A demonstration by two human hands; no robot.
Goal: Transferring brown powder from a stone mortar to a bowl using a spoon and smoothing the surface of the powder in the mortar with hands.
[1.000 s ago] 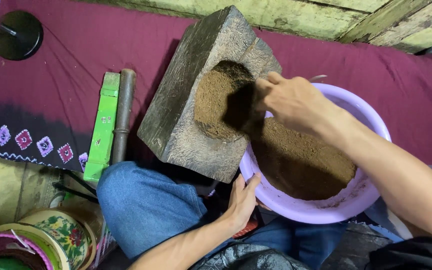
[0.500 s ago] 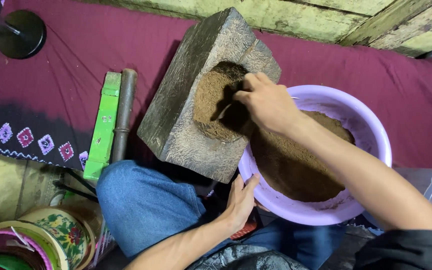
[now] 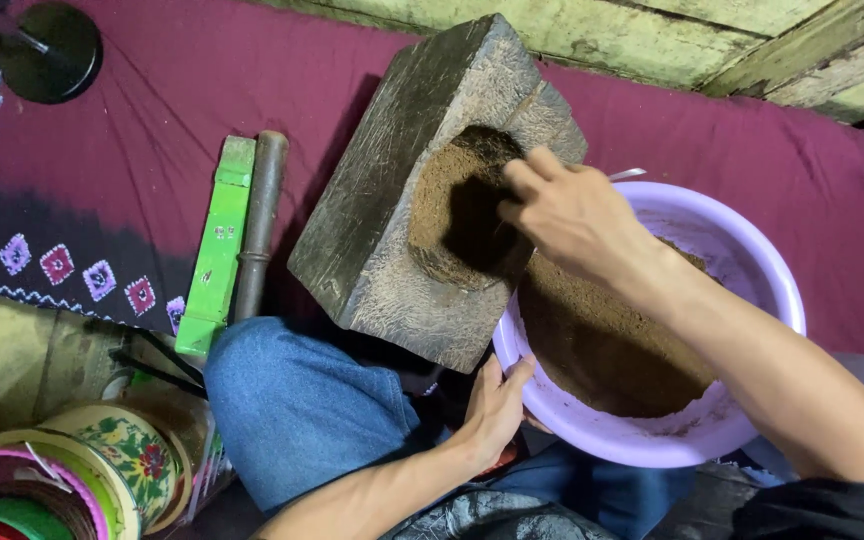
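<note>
My right hand (image 3: 572, 215), fingers curled in brown powder (image 3: 452, 200), reaches into the tilted grey stone mortar (image 3: 402, 210), just above the lilac plastic basin (image 3: 752, 270). My left hand (image 3: 492, 410), fingers spread, braces the basin's rim. A green wooden bar (image 3: 217, 250) and a dark wooden pestle (image 3: 257, 225) lie left on the maroon cloth (image 3: 152, 130).

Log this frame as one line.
right hand: fingers in brown powder of tilted wooden trough block | left hand: steadying lilac plastic basin rim
</note>
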